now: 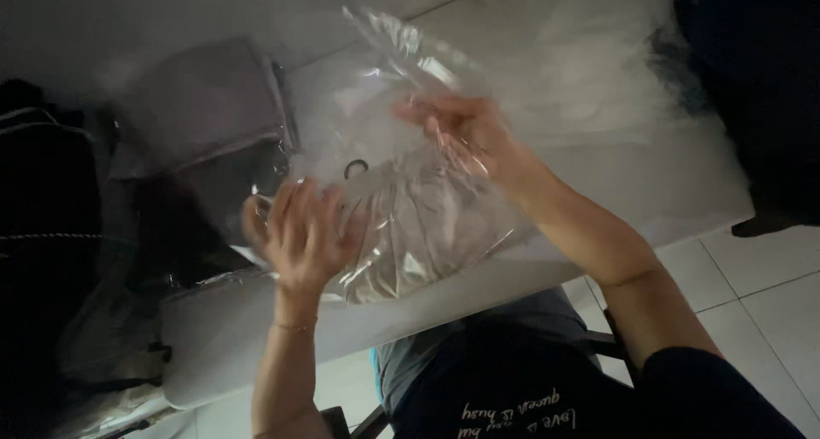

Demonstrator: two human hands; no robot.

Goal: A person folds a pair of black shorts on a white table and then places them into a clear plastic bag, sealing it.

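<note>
Nearest the camera, the person's dark top (512, 396) fills the bottom of the view, with a black sleeve (717, 388) low on the right and bare forearms running up toward the table. Both hands work a clear plastic bag (401, 225) held over the near edge of the white table (683, 183). Inside the bag lies a folded, pale beige piece of fabric (418, 234), bunched and creased; it fills the lower half of the bag, while the upper half stands loose and crinkled toward the far side. A small dark ring (356, 168) shows through the plastic near the bag's upper left.

At the left, the left hand (299, 234) grips the bag's near-left edge, fingers spread and curled over the plastic; a thin bracelet (295, 325) circles that wrist. Farther off and to the right, the right hand (457, 127) pinches the plastic at the bag's far side, fingers closed on the film. The two hands are apart, with the bag stretched between them.

Far left on the table sits a grey folded cloth in plastic wrap (205, 97). Dark bags (43, 191) crowd the left edge. White floor tiles (760, 294) show at the right.
</note>
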